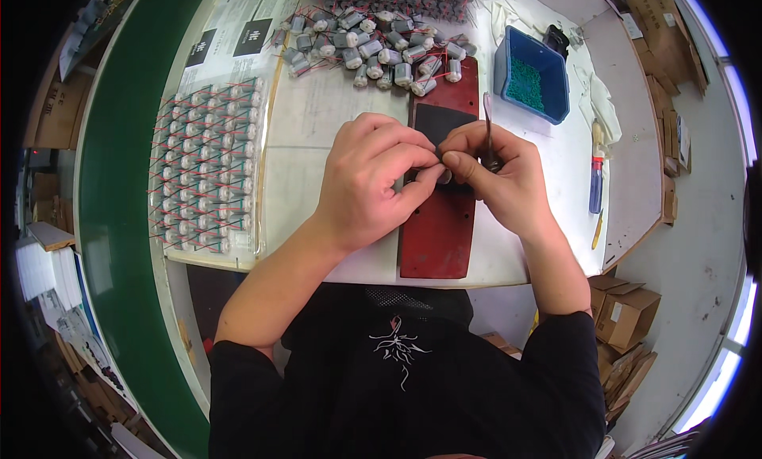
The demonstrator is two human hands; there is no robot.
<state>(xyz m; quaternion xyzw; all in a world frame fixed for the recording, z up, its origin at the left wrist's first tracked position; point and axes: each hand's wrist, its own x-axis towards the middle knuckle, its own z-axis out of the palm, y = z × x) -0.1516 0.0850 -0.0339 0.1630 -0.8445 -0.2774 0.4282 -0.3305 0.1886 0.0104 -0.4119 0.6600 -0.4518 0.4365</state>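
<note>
My left hand and my right hand meet above a red board with a black pad on it. Both pinch a small part between the fingertips; the part itself is mostly hidden by the fingers. My right hand also holds thin metal tweezers that stick up toward the back. Behind the hands lies a loose pile of small grey motors with red wires.
A clear tray with rows of several wired motors lies at the left. A blue bin with green bits stands at the back right. A blue-handled tool lies near the table's right edge. A green belt curves along the left. Cardboard boxes sit on the floor.
</note>
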